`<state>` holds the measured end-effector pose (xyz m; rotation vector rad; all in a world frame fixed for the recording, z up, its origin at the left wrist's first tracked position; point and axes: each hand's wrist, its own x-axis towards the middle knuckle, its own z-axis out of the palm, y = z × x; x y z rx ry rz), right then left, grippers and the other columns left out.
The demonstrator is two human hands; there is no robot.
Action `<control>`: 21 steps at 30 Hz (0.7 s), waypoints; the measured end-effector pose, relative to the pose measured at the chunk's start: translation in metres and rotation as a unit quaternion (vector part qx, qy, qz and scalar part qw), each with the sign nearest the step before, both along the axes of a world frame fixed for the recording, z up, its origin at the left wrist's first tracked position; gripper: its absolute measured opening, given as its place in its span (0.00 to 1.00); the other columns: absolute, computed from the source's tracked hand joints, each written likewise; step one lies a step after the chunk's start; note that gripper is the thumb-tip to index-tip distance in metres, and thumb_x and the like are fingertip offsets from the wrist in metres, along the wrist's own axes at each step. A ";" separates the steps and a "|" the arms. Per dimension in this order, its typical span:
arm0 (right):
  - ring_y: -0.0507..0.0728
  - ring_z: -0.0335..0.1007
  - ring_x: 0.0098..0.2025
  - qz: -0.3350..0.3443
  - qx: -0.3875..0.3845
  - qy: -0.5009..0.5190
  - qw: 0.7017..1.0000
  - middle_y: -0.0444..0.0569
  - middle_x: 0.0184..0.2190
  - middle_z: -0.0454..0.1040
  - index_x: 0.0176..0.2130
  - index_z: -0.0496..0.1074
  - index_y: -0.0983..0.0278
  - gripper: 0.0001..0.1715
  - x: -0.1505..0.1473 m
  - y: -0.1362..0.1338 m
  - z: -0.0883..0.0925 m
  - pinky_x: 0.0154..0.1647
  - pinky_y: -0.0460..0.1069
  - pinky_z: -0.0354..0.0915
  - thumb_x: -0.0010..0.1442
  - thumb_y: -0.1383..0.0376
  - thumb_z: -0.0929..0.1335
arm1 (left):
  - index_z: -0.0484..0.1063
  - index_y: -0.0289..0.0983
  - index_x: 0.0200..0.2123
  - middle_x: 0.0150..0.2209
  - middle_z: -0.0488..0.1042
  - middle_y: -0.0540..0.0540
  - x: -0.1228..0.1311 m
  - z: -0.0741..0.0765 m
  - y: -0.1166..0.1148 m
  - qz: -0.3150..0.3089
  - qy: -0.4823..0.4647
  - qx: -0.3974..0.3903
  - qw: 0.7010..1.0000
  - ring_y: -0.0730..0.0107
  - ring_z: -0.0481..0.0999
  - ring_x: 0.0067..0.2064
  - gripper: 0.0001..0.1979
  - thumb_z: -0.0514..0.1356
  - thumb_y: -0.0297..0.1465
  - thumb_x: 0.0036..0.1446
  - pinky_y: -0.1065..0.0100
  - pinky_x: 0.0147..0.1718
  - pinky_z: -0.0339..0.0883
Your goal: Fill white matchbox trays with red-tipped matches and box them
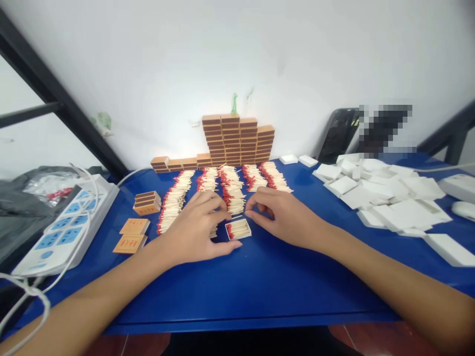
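A small white matchbox tray [238, 229] lies on the blue table, holding several red-headed matches. My left hand [204, 225] is at its left, thumb and fingers apart, with the thumb along the tray's front edge. On the right, my right hand [276, 215] has its fingers curled together beside the tray's upper right corner; whatever they hold, if anything, is too small to make out. A loose match lies just behind the tray, between the hands. Rows of matches [232, 190] spread out behind both hands.
Stacked matchboxes [239, 141] stand against the wall. More matchboxes [134, 226] sit at the left, near a power strip [61, 232] with white cables. Many white trays [386, 193] are heaped at the right, before two dark phone-like objects. The blue table's [237, 296] front edge is near.
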<state>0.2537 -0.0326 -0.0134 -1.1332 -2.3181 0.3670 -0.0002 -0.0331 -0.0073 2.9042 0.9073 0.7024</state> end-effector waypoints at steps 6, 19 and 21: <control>0.53 0.60 0.24 -0.113 -0.017 0.069 0.991 0.40 0.21 0.66 0.34 0.76 0.61 0.10 0.023 0.024 0.008 0.28 0.49 0.55 0.65 0.58 0.70 | 0.79 0.37 0.35 0.41 0.75 0.43 -0.003 -0.005 0.002 0.007 0.002 -0.011 1.000 0.56 0.71 0.47 0.17 0.69 0.46 0.59 0.52 0.52 0.67; 0.53 0.58 0.25 -0.331 -0.002 0.320 0.888 0.44 0.22 0.68 0.27 0.74 0.62 0.16 0.048 0.134 0.054 0.28 0.52 0.55 0.56 0.53 0.74 | 0.79 0.38 0.39 0.33 0.80 0.46 -0.007 -0.005 0.010 0.008 -0.077 0.027 0.997 0.57 0.76 0.44 0.14 0.70 0.43 0.59 0.52 0.49 0.70; 0.55 0.62 0.27 -0.336 0.030 0.302 0.891 0.44 0.24 0.69 0.28 0.75 0.62 0.13 0.041 0.142 0.059 0.31 0.53 0.57 0.57 0.56 0.74 | 0.79 0.38 0.38 0.31 0.80 0.46 -0.008 -0.005 0.011 0.013 -0.081 0.029 0.996 0.57 0.77 0.43 0.14 0.70 0.42 0.58 0.52 0.48 0.71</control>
